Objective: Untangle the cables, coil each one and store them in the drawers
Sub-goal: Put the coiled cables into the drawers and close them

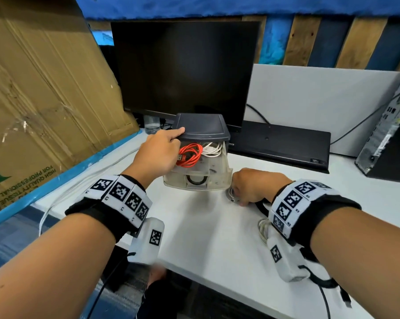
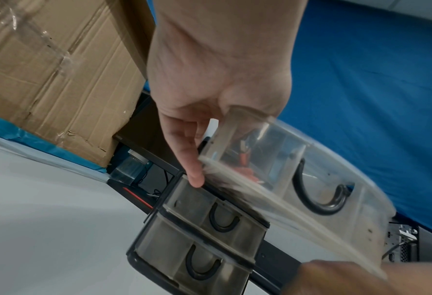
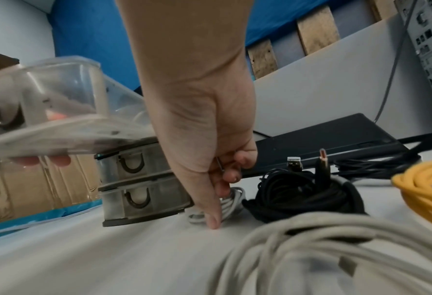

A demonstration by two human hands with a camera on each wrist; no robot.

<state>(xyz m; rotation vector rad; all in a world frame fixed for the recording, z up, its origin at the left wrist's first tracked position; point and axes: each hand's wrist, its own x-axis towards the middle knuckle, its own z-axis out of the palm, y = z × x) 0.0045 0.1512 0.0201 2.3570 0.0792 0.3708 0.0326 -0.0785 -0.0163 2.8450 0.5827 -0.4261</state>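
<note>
Fingers on flat coil (drawer outward)

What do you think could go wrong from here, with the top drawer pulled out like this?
1. The top drawer hangs far out of the drawer unit, held by the left hand; it may slip free, spilling the red cable and white cable.
2. The small grey coil in the right hand looks untied; it may unwind when lifted.

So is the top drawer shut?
No, the top drawer is pulled out, with a red cable and a white cable showing inside.
</note>
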